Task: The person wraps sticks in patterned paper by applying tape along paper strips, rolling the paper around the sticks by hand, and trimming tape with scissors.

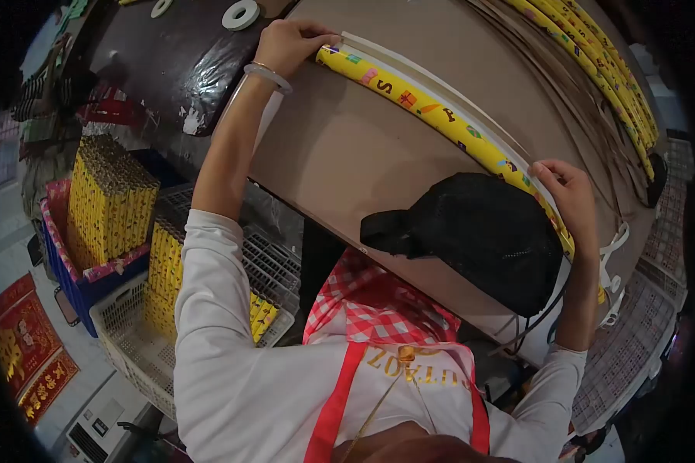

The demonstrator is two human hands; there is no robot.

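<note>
Left hand (289, 48): fingers and thumb closed on the far end of a yellow printed strip (425, 104). A pale bangle (269, 77) sits on that wrist. Right hand (567, 193): fingers curled, fingertips pinching the strip's edge toward its near end; exact finger placement underneath not distinguishable.

Strip lies on the brown desk (309, 139), running diagonally between the two hands and slightly bowed. Print: letters, a gift box and other small coloured figures. A pale, narrow band (440, 89) follows its upper long edge.

Black fabric item (471, 239), cap-like in outline, appears just below the strip, beside the right forearm; it covers part of the desk from view. Dark cord near its lower edge. White loop-shaped handles (614, 241) beyond the right forearm, at the desk edge.

Farther out, upper right: thin brown strips (556, 85) in a loose bunch, with yellow printed lengths (618, 77) bundled alongside. Upper left: dark glossy surface (162, 54) bearing a white roll (240, 15).

Lower left: blue crate (112, 297) with a pink patterned lining, holding an upright stack of yellow pieces (112, 201). Adjacent white basket (135, 378) contains more yellow pieces (162, 270). Red sheets with gold characters (27, 339) at far left.

Person wears a white top and a red-strapped apron (394, 305), checked red and white.
</note>
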